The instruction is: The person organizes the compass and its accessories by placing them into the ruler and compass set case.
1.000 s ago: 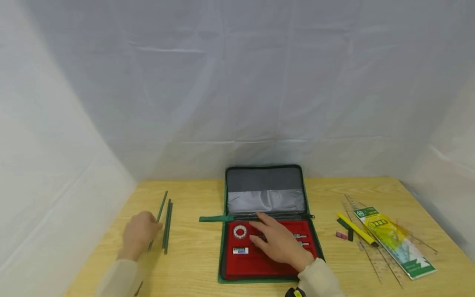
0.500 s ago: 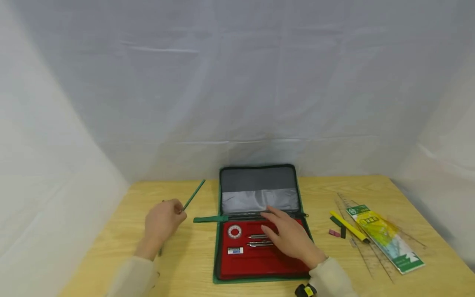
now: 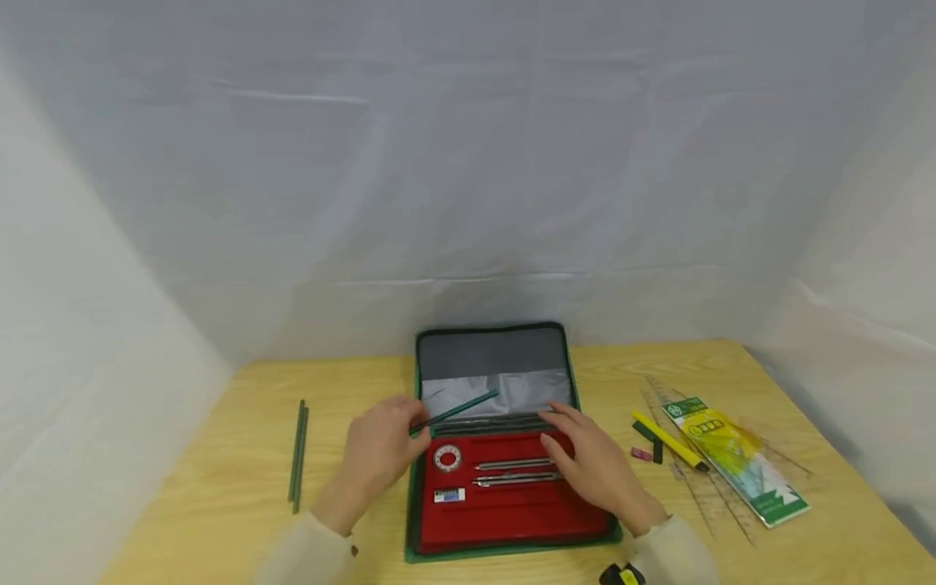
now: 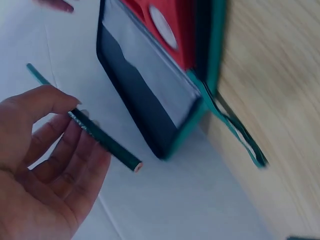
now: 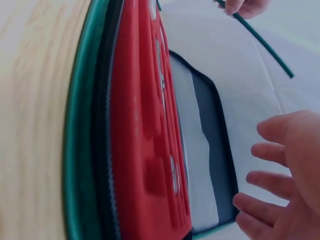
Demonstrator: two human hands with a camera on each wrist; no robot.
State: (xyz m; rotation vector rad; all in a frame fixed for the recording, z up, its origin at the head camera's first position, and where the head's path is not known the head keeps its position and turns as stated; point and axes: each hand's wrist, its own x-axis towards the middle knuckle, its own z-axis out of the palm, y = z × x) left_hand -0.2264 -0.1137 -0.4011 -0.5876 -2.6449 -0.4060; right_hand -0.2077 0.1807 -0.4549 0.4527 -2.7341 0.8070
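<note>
My left hand (image 3: 380,451) pinches a dark green pencil (image 4: 107,140) between thumb and fingers, over the left side of an open zip case (image 3: 418,520). The pencil slants up and right across the case's silvery lid pocket (image 3: 534,386). My right hand (image 3: 595,463) hovers with relaxed, spread fingers over the right part of the red tray (image 3: 504,524) and holds nothing. Set in this tray are a white ring-shaped dial (image 3: 448,457), a small eraser (image 3: 449,495) and metal compass-like tools (image 3: 512,480), partly hidden by the right hand.
Two more green pencils (image 3: 298,455) lie on the table left of the case. To the right are a yellow marker-like stick (image 3: 669,439), a pink piece (image 3: 641,454), dark green pieces (image 3: 657,451), clear rulers (image 3: 705,487) and a yellow-green packet (image 3: 734,459). A pale sheet (image 3: 468,162) hangs behind.
My left hand has lifted one pencil from the left of the table and carried it right to the case. The right hand stays over the tray, shifting slightly off the metal tools.
</note>
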